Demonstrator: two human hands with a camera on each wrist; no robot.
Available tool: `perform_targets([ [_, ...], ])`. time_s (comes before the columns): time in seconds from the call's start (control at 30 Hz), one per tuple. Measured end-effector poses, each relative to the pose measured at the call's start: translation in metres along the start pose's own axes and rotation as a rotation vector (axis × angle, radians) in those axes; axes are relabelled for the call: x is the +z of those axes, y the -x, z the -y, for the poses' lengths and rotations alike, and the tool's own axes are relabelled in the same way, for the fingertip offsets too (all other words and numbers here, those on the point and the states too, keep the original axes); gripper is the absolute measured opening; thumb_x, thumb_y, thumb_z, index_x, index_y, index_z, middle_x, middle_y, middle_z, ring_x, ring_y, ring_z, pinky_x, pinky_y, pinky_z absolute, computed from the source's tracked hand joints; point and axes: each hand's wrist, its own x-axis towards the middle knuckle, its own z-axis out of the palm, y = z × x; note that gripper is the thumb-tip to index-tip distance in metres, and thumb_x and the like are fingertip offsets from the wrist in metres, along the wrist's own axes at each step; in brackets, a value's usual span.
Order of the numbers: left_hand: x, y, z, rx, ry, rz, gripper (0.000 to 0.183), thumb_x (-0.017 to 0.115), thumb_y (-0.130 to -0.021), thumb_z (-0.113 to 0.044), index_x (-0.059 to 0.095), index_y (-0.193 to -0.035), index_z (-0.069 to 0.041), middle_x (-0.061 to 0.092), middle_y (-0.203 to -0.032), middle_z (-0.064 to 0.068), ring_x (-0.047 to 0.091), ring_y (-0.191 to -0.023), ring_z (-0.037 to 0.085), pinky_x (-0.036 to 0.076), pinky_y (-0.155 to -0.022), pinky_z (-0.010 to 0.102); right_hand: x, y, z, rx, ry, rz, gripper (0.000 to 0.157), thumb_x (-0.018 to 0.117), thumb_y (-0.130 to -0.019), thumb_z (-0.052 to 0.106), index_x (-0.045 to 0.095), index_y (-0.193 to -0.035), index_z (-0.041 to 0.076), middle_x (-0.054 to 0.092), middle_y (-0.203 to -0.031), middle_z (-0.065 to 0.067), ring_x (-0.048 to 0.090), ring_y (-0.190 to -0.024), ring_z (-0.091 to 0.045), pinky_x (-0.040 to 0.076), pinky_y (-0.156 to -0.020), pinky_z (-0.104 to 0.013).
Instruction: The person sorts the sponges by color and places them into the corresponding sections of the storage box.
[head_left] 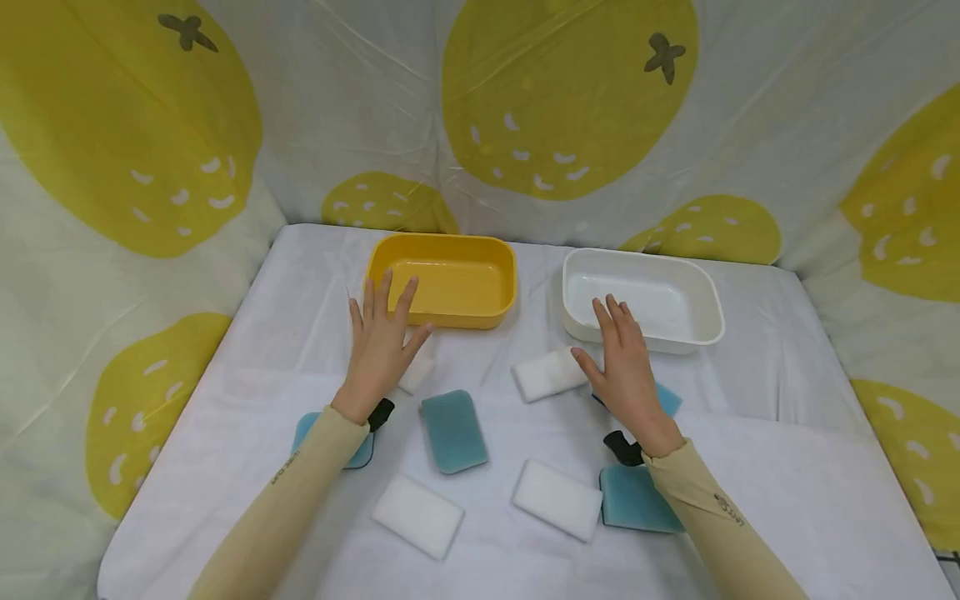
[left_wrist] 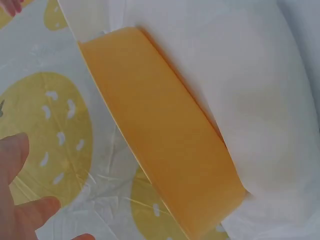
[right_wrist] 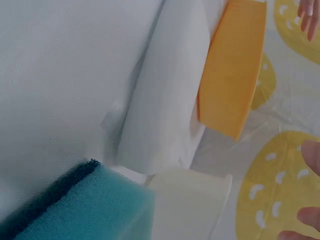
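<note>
My left hand [head_left: 381,350] is held with fingers spread just in front of a yellow container [head_left: 450,321], overlapping its near left corner in the head view. Below it a white sponge [head_left: 415,377] is partly hidden. My right hand [head_left: 628,367], fingers extended, is by the near side of a white container [head_left: 686,344]. Beside its thumb lies a white sponge [head_left: 546,377], and a blue sponge [head_left: 667,400] shows partly from beneath the hand. Neither hand holds anything. The right wrist view shows a blue sponge [right_wrist: 115,205] with a dark scouring layer close up.
Nearer on the white cloth [head_left: 787,483] lie a blue sponge [head_left: 454,432], two white sponges [head_left: 418,515], and another blue sponge [head_left: 637,500] by the right sleeve. The left forearm partly covers a further blue sponge [head_left: 363,452]. A lemon-print curtain [head_left: 360,108] surrounds the table.
</note>
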Motion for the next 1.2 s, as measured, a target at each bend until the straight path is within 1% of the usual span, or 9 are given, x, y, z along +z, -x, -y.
perform_targets([
  [0.1, -0.004, -0.004, 0.009, -0.018, 0.062, -0.037, 0.069, 0.057, -0.096, -0.036, 0.026, -0.151, -0.009, 0.015, -0.154, 0.025, 0.008, -0.140, 0.048, 0.003, -0.110, 0.063, -0.001, 0.001, 0.000, -0.002, -0.058, -0.011, 0.076, 0.070, -0.088, 0.012, 0.027, -0.148, -0.002, 0.023, -0.152, -0.023, 0.019, -0.139, -0.041, 0.022, -0.109, -0.056],
  [0.2, -0.007, -0.008, 0.019, -0.033, 0.142, -0.078, 0.066, 0.056, -0.097, -0.033, 0.028, -0.149, -0.003, 0.019, -0.151, 0.027, 0.016, -0.139, 0.046, 0.007, -0.112, 0.058, -0.001, 0.002, 0.001, 0.003, -0.100, -0.007, 0.076, 0.070, -0.088, 0.011, 0.027, -0.149, 0.000, 0.024, -0.153, -0.020, 0.022, -0.139, -0.038, 0.028, -0.106, -0.056],
  [0.33, -0.012, -0.012, 0.029, -0.078, 0.269, -0.104, 0.064, 0.055, -0.098, -0.030, 0.028, -0.149, -0.001, 0.021, -0.151, 0.024, 0.024, -0.138, 0.040, 0.016, -0.113, 0.052, -0.001, 0.003, 0.001, 0.003, -0.145, -0.007, 0.076, 0.072, -0.086, 0.009, 0.029, -0.148, 0.000, 0.027, -0.152, -0.019, 0.028, -0.136, -0.037, 0.032, -0.102, -0.056],
  [0.47, -0.014, -0.016, 0.040, -0.127, 0.365, -0.124, 0.062, 0.056, -0.098, -0.028, 0.029, -0.149, -0.002, 0.024, -0.151, 0.022, 0.026, -0.137, 0.037, 0.023, -0.111, 0.050, 0.002, 0.004, -0.001, -0.017, -0.181, -0.011, 0.076, 0.074, -0.084, 0.006, 0.032, -0.147, 0.000, 0.030, -0.150, -0.018, 0.031, -0.135, -0.036, 0.034, -0.102, -0.055],
  [0.6, -0.013, -0.023, 0.052, -0.175, 0.422, -0.166, 0.059, 0.057, -0.098, -0.021, 0.033, -0.147, -0.001, 0.032, -0.148, 0.021, 0.028, -0.137, 0.035, 0.024, -0.111, 0.047, 0.003, 0.004, -0.002, -0.042, -0.204, 0.001, 0.076, 0.075, -0.082, 0.003, 0.034, -0.146, -0.002, 0.035, -0.148, -0.019, 0.034, -0.133, -0.036, 0.033, -0.103, -0.053],
  [0.73, -0.010, -0.030, 0.062, -0.236, 0.478, -0.193, 0.056, 0.057, -0.097, -0.018, 0.036, -0.145, 0.001, 0.037, -0.146, 0.021, 0.035, -0.133, 0.036, 0.030, -0.109, 0.046, 0.003, 0.005, -0.002, -0.045, -0.221, 0.034, 0.075, 0.075, -0.080, 0.000, 0.036, -0.145, -0.002, 0.039, -0.145, -0.019, 0.037, -0.132, -0.036, 0.034, -0.103, -0.052],
  [0.87, -0.009, -0.035, 0.070, -0.287, 0.555, -0.189, 0.054, 0.056, -0.098, -0.019, 0.037, -0.144, 0.002, 0.038, -0.146, 0.019, 0.038, -0.132, 0.036, 0.033, -0.107, 0.046, 0.004, 0.008, -0.005, -0.030, -0.245, 0.070, 0.073, 0.075, -0.080, -0.001, 0.039, -0.143, -0.002, 0.041, -0.144, -0.018, 0.039, -0.130, -0.036, 0.035, -0.101, -0.053],
  [1.07, -0.004, -0.041, 0.079, -0.376, 0.656, -0.130, 0.055, 0.053, -0.100, -0.023, 0.035, -0.146, 0.001, 0.038, -0.147, 0.017, 0.039, -0.133, 0.032, 0.032, -0.109, 0.038, 0.006, 0.011, -0.011, -0.018, -0.271, 0.115, 0.076, 0.078, -0.075, -0.004, 0.042, -0.142, 0.000, 0.044, -0.141, -0.018, 0.042, -0.127, -0.038, 0.037, -0.098, -0.055],
  [1.2, -0.001, -0.045, 0.081, -0.438, 0.703, -0.103, 0.055, 0.052, -0.100, -0.023, 0.034, -0.146, 0.000, 0.038, -0.147, 0.015, 0.040, -0.133, 0.029, 0.035, -0.107, 0.037, 0.006, 0.012, -0.016, 0.003, -0.280, 0.178, 0.078, 0.079, -0.075, -0.001, 0.041, -0.143, 0.002, 0.042, -0.143, -0.019, 0.040, -0.128, -0.039, 0.036, -0.099, -0.055],
])
